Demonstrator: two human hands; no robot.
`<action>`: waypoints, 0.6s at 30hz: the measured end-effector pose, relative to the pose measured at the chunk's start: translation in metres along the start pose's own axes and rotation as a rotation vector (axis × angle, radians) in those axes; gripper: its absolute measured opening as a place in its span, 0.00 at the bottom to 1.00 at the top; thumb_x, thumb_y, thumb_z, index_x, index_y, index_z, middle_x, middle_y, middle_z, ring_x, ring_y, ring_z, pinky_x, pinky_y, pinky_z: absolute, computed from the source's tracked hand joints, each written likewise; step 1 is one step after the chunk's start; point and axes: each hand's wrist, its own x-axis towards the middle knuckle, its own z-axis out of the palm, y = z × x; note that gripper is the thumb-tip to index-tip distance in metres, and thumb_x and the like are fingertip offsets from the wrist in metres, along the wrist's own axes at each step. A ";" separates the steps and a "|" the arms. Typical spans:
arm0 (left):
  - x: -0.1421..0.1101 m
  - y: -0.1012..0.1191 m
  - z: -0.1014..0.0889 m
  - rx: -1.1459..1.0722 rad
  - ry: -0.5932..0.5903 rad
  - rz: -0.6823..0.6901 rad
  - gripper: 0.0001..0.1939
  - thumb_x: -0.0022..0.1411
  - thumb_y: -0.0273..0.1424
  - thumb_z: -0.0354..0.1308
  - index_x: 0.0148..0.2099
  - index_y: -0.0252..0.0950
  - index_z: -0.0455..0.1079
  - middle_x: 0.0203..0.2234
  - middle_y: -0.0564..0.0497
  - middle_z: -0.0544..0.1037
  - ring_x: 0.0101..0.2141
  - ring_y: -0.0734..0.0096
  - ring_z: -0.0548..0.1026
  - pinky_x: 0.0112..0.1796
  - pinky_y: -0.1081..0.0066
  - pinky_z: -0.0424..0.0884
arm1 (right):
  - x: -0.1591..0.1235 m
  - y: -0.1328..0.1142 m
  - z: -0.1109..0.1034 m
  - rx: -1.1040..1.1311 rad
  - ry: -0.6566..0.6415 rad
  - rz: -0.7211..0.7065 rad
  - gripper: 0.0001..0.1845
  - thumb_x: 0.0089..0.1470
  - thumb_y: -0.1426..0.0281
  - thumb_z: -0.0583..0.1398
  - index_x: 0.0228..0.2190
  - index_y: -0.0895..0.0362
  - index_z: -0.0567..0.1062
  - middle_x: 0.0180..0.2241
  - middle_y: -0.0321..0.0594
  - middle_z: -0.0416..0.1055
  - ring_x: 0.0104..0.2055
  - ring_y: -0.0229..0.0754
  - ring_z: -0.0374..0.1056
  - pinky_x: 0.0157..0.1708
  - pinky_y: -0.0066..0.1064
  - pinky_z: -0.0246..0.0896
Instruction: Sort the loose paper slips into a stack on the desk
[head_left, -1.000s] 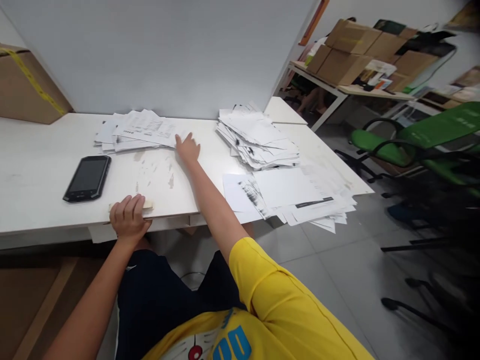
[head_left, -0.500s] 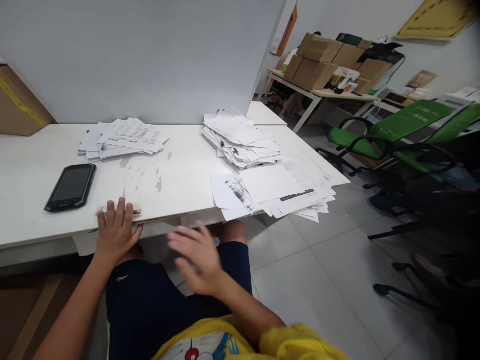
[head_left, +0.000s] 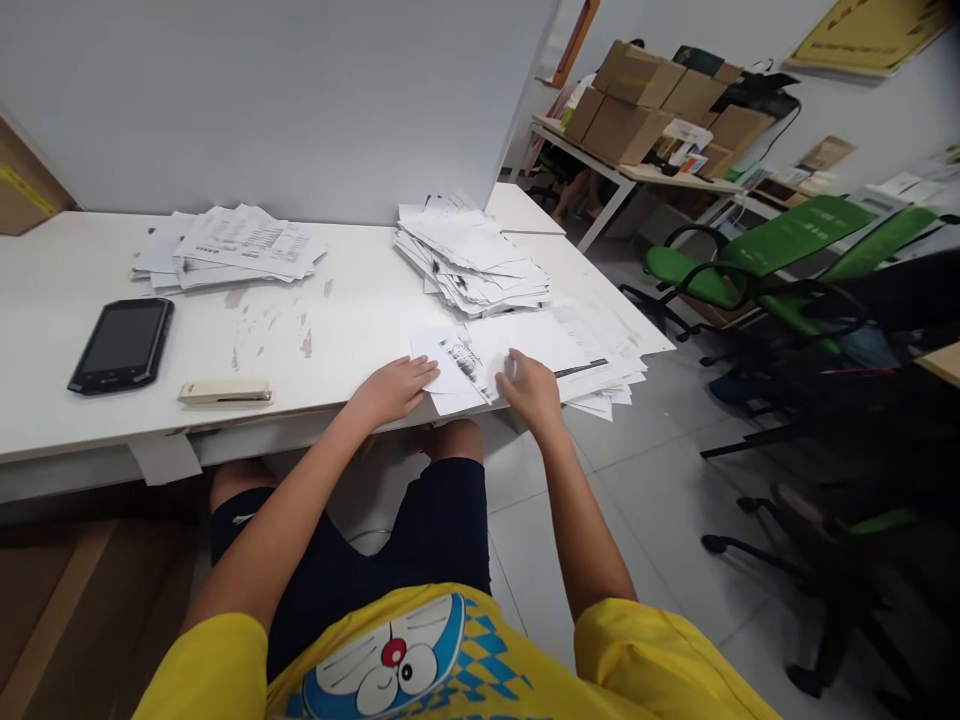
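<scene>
My left hand [head_left: 395, 390] lies flat at the desk's front edge, its fingertips on the left side of a white sheet with a dark smudged print [head_left: 461, 358]. Just right of that print, my right hand [head_left: 532, 390] is curled with thumb and fingers at the edge of a sheet of paper [head_left: 517, 335]. This sheet tops a spread-out pile that overhangs the desk edge. A cream stapler [head_left: 225, 392] rests near the front edge, left of my left hand, touched by neither hand.
A taller paper stack [head_left: 472, 255] stands behind the spread pile. Another stack of printed sheets [head_left: 240, 245] lies back left, with a black handheld device [head_left: 122, 345] in front. A grey partition [head_left: 300, 110] closes off the back. Green chairs [head_left: 795, 240] stand at right.
My right hand drew back from the left stack, then moved to the spread pile at right. My left hand let go of the stapler and moved right to the same papers.
</scene>
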 end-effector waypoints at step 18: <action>-0.011 -0.011 -0.006 -0.483 0.559 -0.345 0.18 0.70 0.37 0.47 0.51 0.43 0.76 0.51 0.51 0.80 0.59 0.64 0.71 0.67 0.54 0.55 | 0.028 0.015 0.013 -0.111 0.006 0.148 0.42 0.57 0.50 0.55 0.64 0.62 0.58 0.69 0.58 0.51 0.68 0.62 0.47 0.61 0.55 0.46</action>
